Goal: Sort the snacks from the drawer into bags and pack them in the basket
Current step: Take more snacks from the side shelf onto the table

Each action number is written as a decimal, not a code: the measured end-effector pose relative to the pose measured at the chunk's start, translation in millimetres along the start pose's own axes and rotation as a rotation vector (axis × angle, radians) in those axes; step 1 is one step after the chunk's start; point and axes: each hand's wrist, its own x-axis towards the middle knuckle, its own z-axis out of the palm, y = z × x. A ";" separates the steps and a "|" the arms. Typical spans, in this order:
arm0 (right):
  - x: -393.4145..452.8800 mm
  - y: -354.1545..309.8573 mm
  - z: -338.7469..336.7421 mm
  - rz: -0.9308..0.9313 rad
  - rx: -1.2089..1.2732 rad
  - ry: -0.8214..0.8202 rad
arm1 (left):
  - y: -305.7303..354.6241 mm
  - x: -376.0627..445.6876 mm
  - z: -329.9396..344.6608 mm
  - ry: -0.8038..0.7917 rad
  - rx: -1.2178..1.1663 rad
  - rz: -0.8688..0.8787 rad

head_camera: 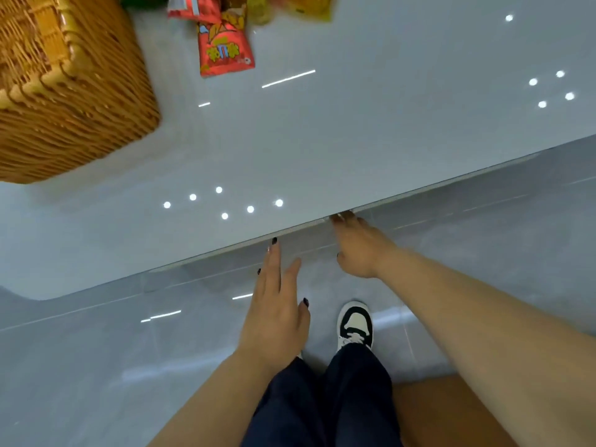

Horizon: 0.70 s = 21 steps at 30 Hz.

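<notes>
The right hand (358, 250) reaches under the near edge of the tabletop (322, 140), its fingers (342, 218) vanishing beneath the lip, so whether they are curled round a drawer pull or merely pressed there cannot be told; only the back of the hand and the thumb show below the edge. The left hand (277, 304) hovers just beside it, a little further out from that edge, with its fingers (274, 256) straight and released, holding nothing; the tip of the longest one (dark-polished nail) sits right at the tabletop's edge, though contact is uncertain.

The snacks lie well away from both hands, at the far side of the tabletop: a red snack packet (224, 50) rests flat, nearest of the lot, and behind it a heap of other packets (251, 6) in red, yellow and green is cut off by the top of the view. To the left of the red snack packet, also on the tabletop, stands the wicker basket (74, 101), its woven wall facing the hands and its rim partly out of view. The glossy grey tabletop between the basket and the hands carries only reflections of ceiling lights.

Below the tabletop's edge lies a grey tiled floor (96, 366), where the person's dark trousers (322, 404) and a black-and-white shoe (354, 324) show beneath the hands.
</notes>
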 end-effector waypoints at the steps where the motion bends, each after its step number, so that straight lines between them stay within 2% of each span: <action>1: 4.8 0.8 1.5 0.017 0.032 -0.027 | -2.0 -3.1 1.8 -0.003 -0.001 -0.010; 6: 16.0 4.0 6.2 0.071 0.046 -0.122 | -11.7 -11.5 -8.1 0.071 -0.151 -0.036; 13: 7.9 5.5 15.5 0.105 0.036 -0.171 | -15.1 -5.1 -18.8 0.047 -0.129 -0.044; 17: -16.5 -0.8 32.5 0.121 0.000 -0.184 | -10.7 2.6 -27.3 0.098 -0.176 -0.095; 19: -33.3 -9.3 35.9 0.075 0.017 -0.070 | -9.7 5.8 -28.6 0.135 -0.163 -0.122; 21: -54.1 -21.0 34.3 -0.112 0.066 0.291 | -9.5 7.5 -26.9 0.129 -0.117 -0.181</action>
